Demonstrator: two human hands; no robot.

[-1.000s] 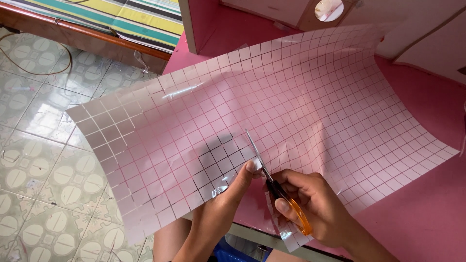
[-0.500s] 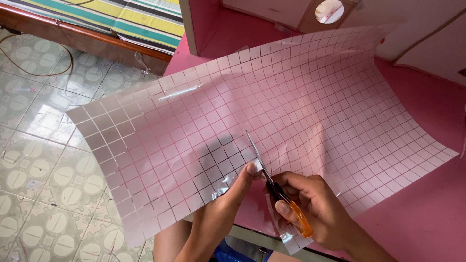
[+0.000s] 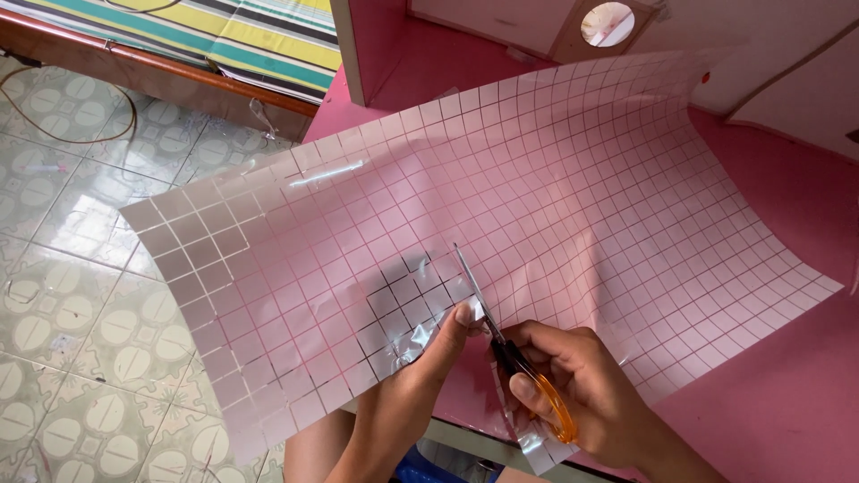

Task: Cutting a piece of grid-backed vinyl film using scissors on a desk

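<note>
A large clear plastic sheet (image 3: 501, 206) printed with a white grid lies curled over a pink table (image 3: 787, 367), its left part hanging past the edge above the floor. My right hand (image 3: 582, 389) grips orange-handled scissors (image 3: 514, 353), whose blades point up and away into a cut that runs in from the sheet's near edge. My left hand (image 3: 425, 376) pinches the sheet just left of the blades, thumb tip beside the cut. A crumpled flap of the sheet sits between both hands.
Patterned floor tiles (image 3: 63, 295) lie at the left, with a thin cable on them. A striped cloth (image 3: 242, 36) on a wooden frame runs along the top left. White boards, one with a round hole (image 3: 607, 22), stand at the table's back.
Almost nothing has moved. The scissors and both hands stay at the same spot on the sheet's near edge; my left thumb has crept slightly closer to the blades.
</note>
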